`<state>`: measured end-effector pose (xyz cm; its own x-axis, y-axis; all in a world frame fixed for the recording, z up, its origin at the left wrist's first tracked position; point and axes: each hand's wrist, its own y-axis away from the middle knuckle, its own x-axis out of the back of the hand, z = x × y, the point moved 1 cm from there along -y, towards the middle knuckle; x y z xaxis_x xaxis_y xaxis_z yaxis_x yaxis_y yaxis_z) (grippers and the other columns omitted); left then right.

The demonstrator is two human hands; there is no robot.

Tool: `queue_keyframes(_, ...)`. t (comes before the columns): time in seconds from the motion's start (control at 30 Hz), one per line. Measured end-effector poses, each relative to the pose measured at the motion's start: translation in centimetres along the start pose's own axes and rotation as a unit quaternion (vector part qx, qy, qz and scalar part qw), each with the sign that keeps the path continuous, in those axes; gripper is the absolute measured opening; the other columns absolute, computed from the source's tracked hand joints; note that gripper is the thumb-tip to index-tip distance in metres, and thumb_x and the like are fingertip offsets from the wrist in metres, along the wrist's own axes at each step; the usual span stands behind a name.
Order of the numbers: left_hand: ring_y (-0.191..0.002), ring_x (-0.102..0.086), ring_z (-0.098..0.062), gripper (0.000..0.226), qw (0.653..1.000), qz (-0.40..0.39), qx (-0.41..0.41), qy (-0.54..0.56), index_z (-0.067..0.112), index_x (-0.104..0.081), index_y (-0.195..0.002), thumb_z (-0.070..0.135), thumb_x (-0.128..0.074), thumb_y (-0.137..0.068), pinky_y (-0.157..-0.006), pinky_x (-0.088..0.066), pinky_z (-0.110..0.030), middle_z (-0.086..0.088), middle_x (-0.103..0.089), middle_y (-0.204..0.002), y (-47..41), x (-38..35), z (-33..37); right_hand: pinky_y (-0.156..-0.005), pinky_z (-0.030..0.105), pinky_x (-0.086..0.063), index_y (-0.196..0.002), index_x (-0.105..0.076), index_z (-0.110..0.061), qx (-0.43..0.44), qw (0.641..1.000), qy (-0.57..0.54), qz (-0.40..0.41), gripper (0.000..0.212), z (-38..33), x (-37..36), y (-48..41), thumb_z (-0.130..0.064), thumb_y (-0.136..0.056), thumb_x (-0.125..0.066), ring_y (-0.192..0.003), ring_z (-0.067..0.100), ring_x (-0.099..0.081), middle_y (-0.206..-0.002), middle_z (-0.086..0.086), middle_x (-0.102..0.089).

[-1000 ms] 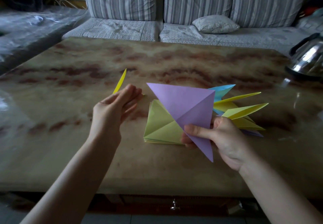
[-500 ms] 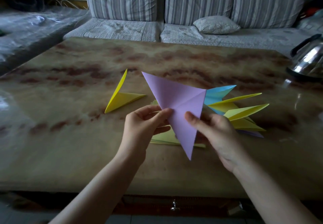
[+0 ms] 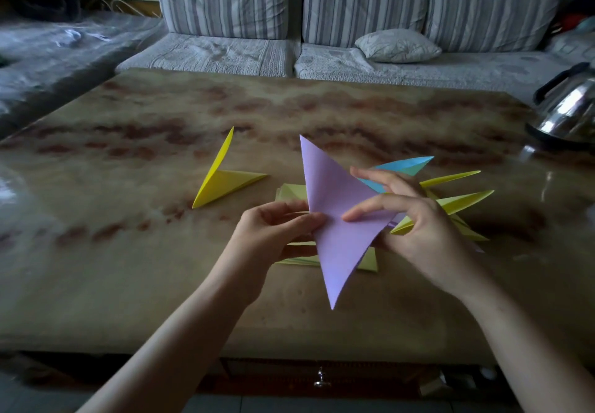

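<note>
The near table [image 3: 128,284] edge runs below your wrists, and the bare top between it and the paper gives you room to lower the work. Your left hand [image 3: 277,232] pinches the left edge of the purple folded paper [image 3: 335,251] between thumb and fingertips. Your right hand [image 3: 421,229] grips its right corner, two digits laid along the face and the rest curled behind. You likely hold it this way so the crease stays taut for the next fold. The paper hangs in the air above the green sheet stack [image 3: 289,192], its long point aimed at you.

To the left, a yellow folded piece [image 3: 222,187] stands apart. To the right, the spiky finished pile [image 3: 463,201] sits just beside your knuckles, so mind those tips. Far right, the kettle [image 3: 570,113] crowds the table's corner, and beyond it is the sofa [image 3: 225,3].
</note>
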<state>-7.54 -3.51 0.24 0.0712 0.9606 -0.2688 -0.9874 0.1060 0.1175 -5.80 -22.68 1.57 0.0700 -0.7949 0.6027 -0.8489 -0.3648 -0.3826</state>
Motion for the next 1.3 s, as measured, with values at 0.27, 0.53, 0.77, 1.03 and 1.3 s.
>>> queue_keyframes(0.27, -0.085, -0.072, -0.016, 0.028, 0.998, -0.032, 0.007, 0.054, 0.009, -0.069, -0.097, 0.025, -0.059, -0.077, -0.063, -0.055, -0.022, -0.008, -0.075, -0.094, 0.4, -0.9, 0.3, -0.08, 0.022, -0.048, -0.082, -0.074, -0.017, -0.081, 0.978, -0.177, 0.077, 0.016, -0.3, -0.9, -0.2, -0.03, -0.072, -0.077, -0.089, 0.011, -0.065, -0.094, 0.0, -0.068)
queue_keyframes(0.53, -0.085, -0.071, -0.015, 0.031, 0.999, 0.022, -0.035, 0.017, 0.009, -0.072, -0.097, 0.023, -0.07, -0.069, -0.074, -0.058, -0.028, -0.01, -0.075, -0.089, 0.6, -1.1, 0.0, -0.053, 0.022, -0.051, -0.086, -0.059, -0.011, -0.141, 0.944, -0.27, 0.126, 0.033, -0.7, -1.9, -0.3, -0.022, -0.059, -0.076, -0.057, 0.012, -0.061, -0.076, 0.006, -0.068)
queue_keyframes(0.77, -0.074, -0.069, -0.011, 0.016, 0.995, 0.072, -0.069, 0.009, 0.01, -0.074, -0.093, 0.01, -0.069, -0.077, -0.072, -0.058, -0.025, -0.006, -0.075, -0.081, 0.6, -1.2, -0.2, -0.058, 0.029, -0.057, -0.103, -0.056, -0.014, -0.189, 0.93, -0.296, 0.109, 0.048, -1.0, -2.6, -0.1, -0.016, -0.061, -0.078, -0.072, 0.021, -0.07, -0.091, 0.013, -0.072)
queue_keyframes(1.03, -0.076, -0.069, -0.015, 0.01, 0.993, 0.08, -0.068, 0.059, 0.013, -0.075, -0.085, 0.012, -0.066, -0.082, -0.072, -0.057, -0.023, -0.008, -0.075, -0.081, 0.8, -1.7, -0.4, -0.076, 0.032, -0.055, -0.095, -0.069, -0.012, -0.174, 0.949, -0.258, 0.054, 0.037, -1.6, -2.8, 0.1, -0.025, -0.061, -0.079, -0.083, 0.021, -0.068, -0.092, 0.008, -0.074)
queue_keyframes(1.3, -0.073, -0.067, -0.013, 0.009, 0.99, 0.076, -0.105, -0.055, 0.012, -0.076, -0.082, 0.005, -0.07, -0.08, -0.069, -0.058, -0.026, -0.005, -0.075, -0.077, 0.7, -1.6, -0.4, -0.054, 0.015, -0.049, -0.084, -0.07, -0.012, -0.19, 0.913, -0.319, 0.166, 0.02, -1.4, 0.1, -0.6, -0.021, -0.066, -0.073, -0.059, 0.006, -0.062, -0.067, -0.004, -0.07)
